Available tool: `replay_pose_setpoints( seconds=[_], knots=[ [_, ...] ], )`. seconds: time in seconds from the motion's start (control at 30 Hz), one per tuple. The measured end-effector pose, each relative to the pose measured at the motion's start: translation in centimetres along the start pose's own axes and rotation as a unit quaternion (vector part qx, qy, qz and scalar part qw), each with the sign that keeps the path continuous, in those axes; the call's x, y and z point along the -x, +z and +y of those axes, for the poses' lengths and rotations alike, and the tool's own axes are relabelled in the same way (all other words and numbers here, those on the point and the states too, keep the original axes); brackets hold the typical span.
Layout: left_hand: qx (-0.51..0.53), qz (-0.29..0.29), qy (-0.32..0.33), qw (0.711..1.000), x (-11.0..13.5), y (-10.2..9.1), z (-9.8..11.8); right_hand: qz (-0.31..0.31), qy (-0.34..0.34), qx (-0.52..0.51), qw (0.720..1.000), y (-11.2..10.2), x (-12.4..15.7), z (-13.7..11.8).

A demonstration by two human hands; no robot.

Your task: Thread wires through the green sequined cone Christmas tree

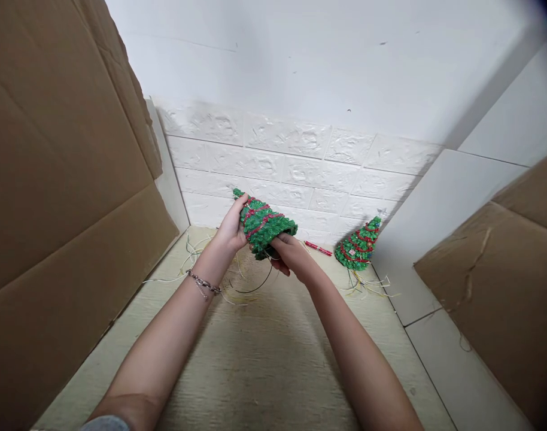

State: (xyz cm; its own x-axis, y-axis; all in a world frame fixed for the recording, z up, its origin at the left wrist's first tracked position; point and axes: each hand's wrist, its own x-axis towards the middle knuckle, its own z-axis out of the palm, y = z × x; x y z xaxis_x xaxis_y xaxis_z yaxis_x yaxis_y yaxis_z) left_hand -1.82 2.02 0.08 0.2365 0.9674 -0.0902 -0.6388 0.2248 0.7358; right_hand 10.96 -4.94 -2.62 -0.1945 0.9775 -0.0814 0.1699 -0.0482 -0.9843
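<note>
A small green Christmas tree (267,222) with red garland lies tilted in the air, its tip to the upper left and its hollow base toward the lower right. My left hand (232,226) is wrapped round its upper side. At the open base is my right hand (291,254), fingers bent and partly inside the hollow. What those fingertips pinch is hidden by the tree's rim. A thin dark wire (255,291) hangs in a loop below the base.
A second decorated tree (359,245) stands at the right by the wall, pale strings (367,282) spread below it. Between the trees lies a red pen-like stick (318,248). More loose strings (195,248) lie at left. Cardboard sheets (76,167) flank both sides.
</note>
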Motion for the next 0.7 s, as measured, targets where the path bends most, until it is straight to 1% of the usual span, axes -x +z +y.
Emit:
replay_pose_setpoints(
  seconds=[0.07,0.17,0.3,0.4,0.53,0.6,0.7],
  knots=[
    [0.000,-0.008,-0.001,1.000,0.0,0.0,-0.1,-0.037,0.007,-0.069,0.997,0.0,0.0,0.0],
    [0.006,-0.026,0.007,1.000,0.0,0.1,-0.1,-0.084,0.019,-0.122,0.989,0.0,0.2,-0.2],
    [-0.002,-0.026,0.035,0.999,0.2,0.1,0.2,-0.123,0.016,-0.206,0.971,-0.1,0.3,-0.4],
    [-0.016,-0.024,0.038,0.999,0.5,0.1,0.5,-0.142,0.019,-0.252,0.957,-0.5,0.4,-0.4],
    [-0.025,-0.032,0.034,0.999,1.0,0.4,0.7,-0.170,0.027,-0.248,0.953,-1.6,0.4,-0.3],
    [-0.028,-0.033,0.034,0.998,1.2,0.5,0.8,-0.169,0.032,-0.228,0.958,-2.2,0.5,-0.3],
    [-0.029,-0.029,0.034,0.999,1.3,0.5,1.0,-0.161,0.026,-0.163,0.973,-3.3,0.4,0.0]
  ],
)
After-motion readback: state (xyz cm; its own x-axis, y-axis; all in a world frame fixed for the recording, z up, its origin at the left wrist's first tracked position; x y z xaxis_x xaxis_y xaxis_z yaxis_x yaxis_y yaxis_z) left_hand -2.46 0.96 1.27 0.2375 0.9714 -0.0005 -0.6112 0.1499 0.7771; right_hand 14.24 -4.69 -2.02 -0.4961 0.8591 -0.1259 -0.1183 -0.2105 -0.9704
